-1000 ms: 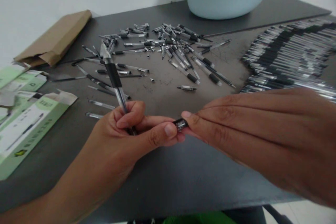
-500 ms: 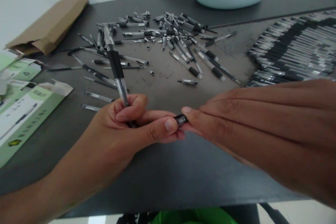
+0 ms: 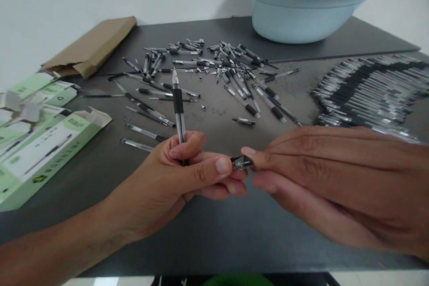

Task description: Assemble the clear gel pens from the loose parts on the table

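Observation:
My left hand [image 3: 197,174] is closed around two things. Its curled index finger holds a clear pen [image 3: 178,103] with a black grip, standing nearly upright, tip up. Between the thumb and the other fingers is a small clear-and-black pen cap [image 3: 241,162], its left end hidden by the thumb. My right hand [image 3: 321,174] comes in from the right, fingers close together, and its fingertips pinch the cap's right end. Beyond the hands lies a loose pile of pens and pen parts [image 3: 236,82], with a short cap [image 3: 244,121] nearest to me.
Neat rows of pens [image 3: 372,94] lie at the right. A light blue basin [image 3: 301,18] stands at the back, a brown paper bag [image 3: 97,44] at the back left. Green-and-white pen boxes [image 3: 56,152] lie at the left. The grey table's front edge [image 3: 208,272] is near me.
The view has tilted up, so more of the basin shows. More of the pen cap is exposed between the hands, and the right fingertips have parted slightly. The upright pen stays in the left hand.

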Demonstrator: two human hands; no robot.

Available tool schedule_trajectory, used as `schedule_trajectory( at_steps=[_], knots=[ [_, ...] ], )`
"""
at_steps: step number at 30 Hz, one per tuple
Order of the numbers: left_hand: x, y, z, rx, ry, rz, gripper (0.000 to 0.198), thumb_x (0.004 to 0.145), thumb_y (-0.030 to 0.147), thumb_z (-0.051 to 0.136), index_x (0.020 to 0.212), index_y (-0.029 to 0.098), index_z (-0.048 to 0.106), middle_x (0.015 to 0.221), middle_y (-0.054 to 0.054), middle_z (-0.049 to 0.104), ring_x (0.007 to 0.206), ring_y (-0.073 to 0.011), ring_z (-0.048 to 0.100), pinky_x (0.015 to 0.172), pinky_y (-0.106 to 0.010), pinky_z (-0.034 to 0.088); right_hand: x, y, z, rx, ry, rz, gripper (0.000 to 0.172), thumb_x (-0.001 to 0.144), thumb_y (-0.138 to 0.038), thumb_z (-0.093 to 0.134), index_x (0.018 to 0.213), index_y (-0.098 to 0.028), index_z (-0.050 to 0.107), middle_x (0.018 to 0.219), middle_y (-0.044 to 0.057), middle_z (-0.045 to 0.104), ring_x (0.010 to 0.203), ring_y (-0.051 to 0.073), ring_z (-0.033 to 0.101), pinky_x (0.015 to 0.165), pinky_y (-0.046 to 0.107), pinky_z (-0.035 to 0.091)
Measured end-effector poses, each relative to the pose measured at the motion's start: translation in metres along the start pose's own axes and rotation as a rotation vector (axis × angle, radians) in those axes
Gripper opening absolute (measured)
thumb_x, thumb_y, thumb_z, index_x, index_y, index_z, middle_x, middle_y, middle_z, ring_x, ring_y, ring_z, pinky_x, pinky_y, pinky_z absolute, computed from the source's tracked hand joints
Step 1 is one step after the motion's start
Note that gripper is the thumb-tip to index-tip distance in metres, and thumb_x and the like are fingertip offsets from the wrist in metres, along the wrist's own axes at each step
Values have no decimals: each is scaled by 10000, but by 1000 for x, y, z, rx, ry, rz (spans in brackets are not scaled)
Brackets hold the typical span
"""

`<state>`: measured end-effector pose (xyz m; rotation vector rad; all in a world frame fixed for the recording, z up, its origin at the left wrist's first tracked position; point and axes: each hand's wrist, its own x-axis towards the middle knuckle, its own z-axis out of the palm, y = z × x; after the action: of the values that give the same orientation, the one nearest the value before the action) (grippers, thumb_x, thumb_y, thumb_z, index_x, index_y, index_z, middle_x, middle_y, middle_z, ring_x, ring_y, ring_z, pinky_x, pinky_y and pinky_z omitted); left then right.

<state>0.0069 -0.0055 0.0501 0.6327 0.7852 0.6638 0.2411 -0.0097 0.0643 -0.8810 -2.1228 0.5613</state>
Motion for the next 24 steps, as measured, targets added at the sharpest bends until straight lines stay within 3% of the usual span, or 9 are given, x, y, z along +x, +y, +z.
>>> schedule_trajectory(
  at_steps=[3,6,9,12,17,24],
  knots=[
    [1,0,-1,24,-17,-21,583,842,145,892,693,225,335,763,4,837,724,-132,827,601,-83,602,2,-2,1,112,3,21,76,920,-203,792,883,-227,854,824,-3,847,623,128,767,548,182,614],
    [4,0,-4,29,-68,-32,571,859,142,878,692,225,338,772,-19,844,735,-147,835,586,-83,603,2,2,3,381,3,198,76,887,-185,830,889,-252,866,811,-18,844,627,116,770,525,156,600],
    [6,-1,-6,-10,-97,-51,574,849,127,885,688,219,342,784,-28,848,718,-156,835,580,-99,617,0,12,5,635,-88,368,190,867,-191,852,1022,-300,869,823,-26,845,652,131,785,489,153,598],
    [5,-1,-5,-34,-97,-70,553,848,117,884,689,217,364,763,-28,842,710,-165,835,587,-118,632,-2,20,6,791,-184,467,140,909,-213,817,1024,-276,866,827,-11,842,657,125,778,450,130,575],
    [2,-2,-3,-51,-90,-73,557,841,91,878,667,214,363,715,-3,818,697,-170,832,600,-129,644,0,23,5,948,-313,563,109,888,-176,832,980,-231,853,816,-2,827,652,103,752,478,108,581],
    [2,-5,-5,-58,-68,-59,540,860,90,860,663,213,373,690,39,790,739,-156,833,641,-128,660,1,26,8,1029,-361,626,41,908,-185,812,940,-196,836,827,19,816,678,108,752,487,107,586]
  ],
)
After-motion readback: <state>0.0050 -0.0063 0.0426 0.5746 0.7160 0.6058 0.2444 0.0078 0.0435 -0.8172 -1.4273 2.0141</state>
